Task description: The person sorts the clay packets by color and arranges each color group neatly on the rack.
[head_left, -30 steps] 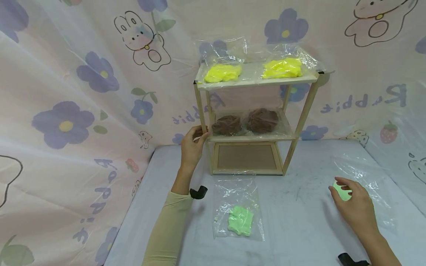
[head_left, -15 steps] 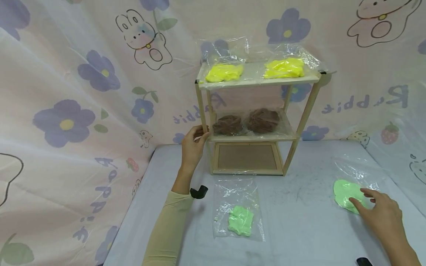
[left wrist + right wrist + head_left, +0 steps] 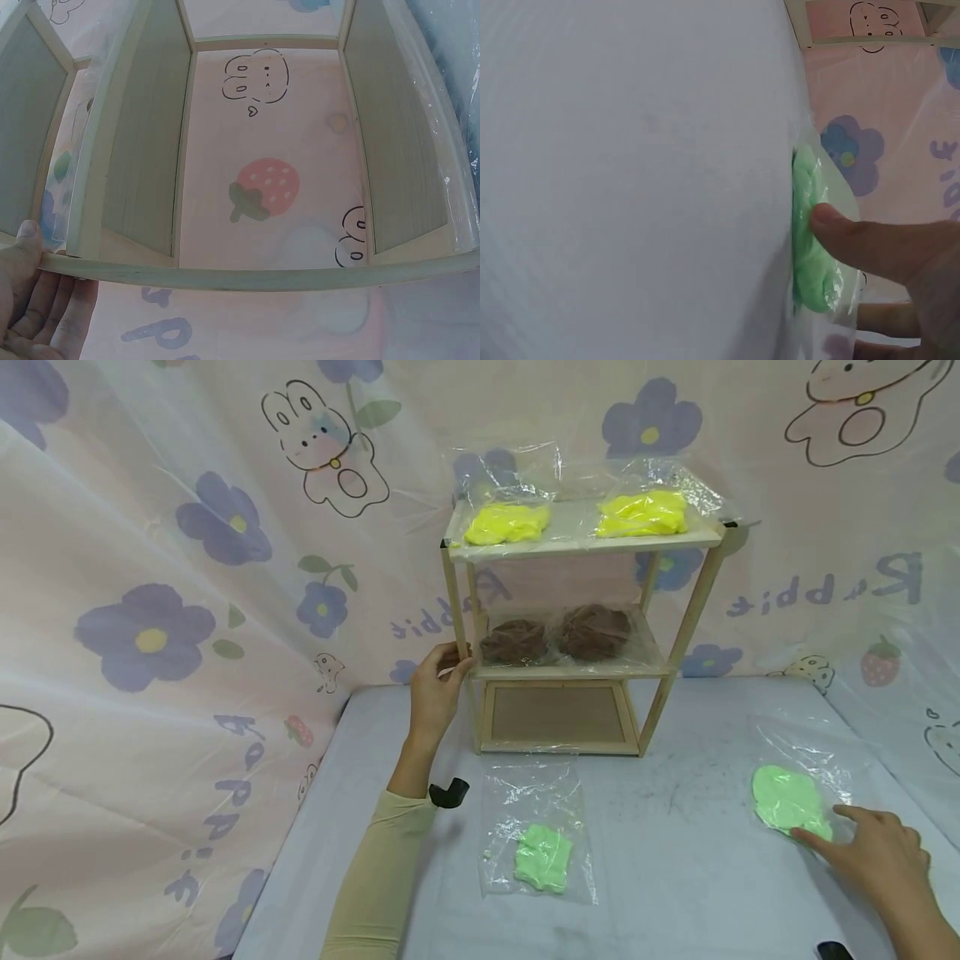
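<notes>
Tabletop: green clay bag [image 3: 789,800] under right hand [image 3: 877,853]

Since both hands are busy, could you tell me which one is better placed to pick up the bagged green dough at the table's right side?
Probably the right hand: its fingertips touch the bagged green dough. The left hand holds the wooden shelf.

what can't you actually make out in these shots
- Right hand, head view: wrist cut off by the frame's lower right edge; right wrist view shows only fingers on the green dough bag.
- Left hand, head view: its grip on the shelf post is hidden behind its own back.
- Brown lumps: blurred by plastic glare.
</notes>
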A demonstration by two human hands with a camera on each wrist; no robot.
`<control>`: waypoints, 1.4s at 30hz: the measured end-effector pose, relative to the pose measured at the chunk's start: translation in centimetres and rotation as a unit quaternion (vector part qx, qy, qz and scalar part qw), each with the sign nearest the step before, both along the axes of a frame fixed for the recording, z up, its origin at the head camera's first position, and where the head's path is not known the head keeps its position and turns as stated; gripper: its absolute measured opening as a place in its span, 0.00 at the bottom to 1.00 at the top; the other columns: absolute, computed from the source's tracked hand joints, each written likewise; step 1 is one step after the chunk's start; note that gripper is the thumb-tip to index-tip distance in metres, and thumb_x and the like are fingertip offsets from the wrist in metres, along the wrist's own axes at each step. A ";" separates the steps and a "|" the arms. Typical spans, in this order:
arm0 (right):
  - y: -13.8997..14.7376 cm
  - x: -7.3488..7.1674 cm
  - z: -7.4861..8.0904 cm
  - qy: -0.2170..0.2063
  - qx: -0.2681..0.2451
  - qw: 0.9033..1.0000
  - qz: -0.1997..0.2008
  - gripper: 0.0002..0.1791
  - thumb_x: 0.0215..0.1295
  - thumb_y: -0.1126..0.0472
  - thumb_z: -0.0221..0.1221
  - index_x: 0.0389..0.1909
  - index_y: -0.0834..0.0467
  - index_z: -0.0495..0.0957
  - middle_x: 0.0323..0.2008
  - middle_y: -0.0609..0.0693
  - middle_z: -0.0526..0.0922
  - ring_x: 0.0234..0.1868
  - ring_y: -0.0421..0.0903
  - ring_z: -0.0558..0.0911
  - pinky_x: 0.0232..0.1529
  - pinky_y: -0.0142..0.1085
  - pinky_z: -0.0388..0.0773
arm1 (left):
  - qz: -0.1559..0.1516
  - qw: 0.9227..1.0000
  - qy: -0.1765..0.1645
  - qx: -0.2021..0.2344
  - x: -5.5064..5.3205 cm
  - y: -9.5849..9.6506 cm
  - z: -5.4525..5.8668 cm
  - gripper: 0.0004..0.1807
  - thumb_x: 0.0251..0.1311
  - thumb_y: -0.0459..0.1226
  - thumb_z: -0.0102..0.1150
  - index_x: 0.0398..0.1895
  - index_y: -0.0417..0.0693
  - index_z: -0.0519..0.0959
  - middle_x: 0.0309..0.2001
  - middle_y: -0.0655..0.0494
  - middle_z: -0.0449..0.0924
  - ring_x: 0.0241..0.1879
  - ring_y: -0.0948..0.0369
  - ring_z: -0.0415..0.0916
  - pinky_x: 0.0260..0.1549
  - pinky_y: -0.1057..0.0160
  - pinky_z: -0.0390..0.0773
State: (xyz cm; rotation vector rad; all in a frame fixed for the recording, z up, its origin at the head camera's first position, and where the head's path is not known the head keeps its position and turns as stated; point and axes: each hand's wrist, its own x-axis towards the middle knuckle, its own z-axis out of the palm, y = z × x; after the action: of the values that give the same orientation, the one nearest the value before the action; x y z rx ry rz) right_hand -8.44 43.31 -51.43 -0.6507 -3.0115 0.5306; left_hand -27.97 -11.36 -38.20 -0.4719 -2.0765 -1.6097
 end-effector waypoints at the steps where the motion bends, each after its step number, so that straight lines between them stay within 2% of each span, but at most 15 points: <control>1: 0.0 -0.1 0.0 -0.002 0.001 1.000 0.005 0.53 0.62 0.37 0.73 0.61 0.80 0.65 0.58 0.88 0.60 0.58 0.88 0.61 0.60 0.80 0.65 | 0.000 1.000 0.000 -0.001 0.0 0.0 0.0 0.17 0.69 0.32 0.70 0.58 0.35 0.84 0.51 0.42 0.88 0.55 0.48 0.86 0.56 0.62 0.88; 6: 0.0 -0.4 -0.2 -0.029 0.003 0.999 0.032 0.53 0.60 0.37 0.74 0.58 0.83 0.68 0.53 0.89 0.66 0.55 0.88 0.66 0.55 0.79 0.71 | 0.002 1.000 -0.002 -0.005 0.0 0.0 -0.1 0.17 0.69 0.32 0.70 0.58 0.35 0.83 0.51 0.42 0.88 0.55 0.48 0.86 0.56 0.62 0.88; 9: -0.2 -0.5 -0.2 -0.044 0.002 0.999 0.031 0.54 0.60 0.37 0.74 0.59 0.83 0.67 0.52 0.88 0.67 0.55 0.87 0.67 0.53 0.77 0.71 | 0.002 1.000 -0.001 -0.004 0.0 0.0 0.0 0.17 0.69 0.32 0.70 0.58 0.35 0.83 0.51 0.42 0.88 0.55 0.48 0.86 0.57 0.62 0.88; 15: -0.4 -0.9 0.2 -0.039 0.002 0.999 0.036 0.54 0.61 0.36 0.73 0.58 0.83 0.67 0.51 0.87 0.68 0.53 0.87 0.68 0.49 0.77 0.70 | -0.003 1.000 -0.001 0.003 0.0 0.0 -0.1 0.17 0.69 0.32 0.70 0.58 0.35 0.84 0.52 0.42 0.88 0.55 0.48 0.86 0.56 0.61 0.88; 22: -0.5 -1.7 -0.2 -0.052 -0.018 0.998 0.017 0.52 0.60 0.42 0.75 0.60 0.84 0.65 0.53 0.86 0.67 0.55 0.86 0.67 0.53 0.77 0.67 | -0.002 1.000 -0.002 0.002 -0.1 -0.1 -0.1 0.17 0.69 0.33 0.70 0.58 0.36 0.84 0.52 0.42 0.88 0.55 0.48 0.86 0.56 0.61 0.88; 31: -0.8 -1.7 -0.4 0.045 -0.034 0.997 0.049 0.45 0.63 0.48 0.75 0.59 0.81 0.65 0.53 0.83 0.73 0.49 0.82 0.73 0.45 0.72 0.63 | 0.001 1.000 -0.005 -0.003 -0.1 -0.1 -0.2 0.17 0.69 0.34 0.70 0.58 0.37 0.84 0.52 0.42 0.88 0.55 0.49 0.86 0.56 0.61 0.88; 37: -1.5 -1.9 -0.1 0.105 -0.063 0.990 0.073 0.39 0.68 0.49 0.73 0.62 0.74 0.67 0.52 0.82 0.77 0.48 0.77 0.77 0.46 0.69 0.61 | 0.004 1.000 -0.007 -0.004 -0.1 -0.1 -0.1 0.18 0.69 0.33 0.70 0.59 0.36 0.83 0.52 0.41 0.87 0.56 0.48 0.86 0.56 0.62 0.88; 40: -1.7 -1.9 0.2 0.116 -0.074 0.987 0.086 0.36 0.71 0.49 0.72 0.63 0.71 0.69 0.52 0.80 0.79 0.48 0.74 0.79 0.46 0.68 0.66 | 0.002 1.000 -0.009 -0.003 -0.1 -0.1 -0.1 0.18 0.69 0.34 0.70 0.59 0.36 0.83 0.52 0.41 0.87 0.56 0.47 0.86 0.56 0.61 0.88; 42: -2.0 -1.9 0.7 0.113 -0.082 0.986 0.092 0.35 0.71 0.48 0.71 0.63 0.71 0.70 0.52 0.78 0.80 0.47 0.71 0.80 0.43 0.62 0.72 | 0.002 1.000 -0.008 -0.004 -0.2 -0.1 -0.1 0.18 0.69 0.33 0.70 0.58 0.35 0.83 0.52 0.41 0.87 0.56 0.47 0.86 0.57 0.62 0.88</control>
State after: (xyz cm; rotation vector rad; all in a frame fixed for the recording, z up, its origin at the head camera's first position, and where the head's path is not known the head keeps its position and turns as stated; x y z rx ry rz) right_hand -10.34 41.30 -50.78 -0.2916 -2.8467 0.8075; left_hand -28.12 -11.48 -38.29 -0.4581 -2.0958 -1.6077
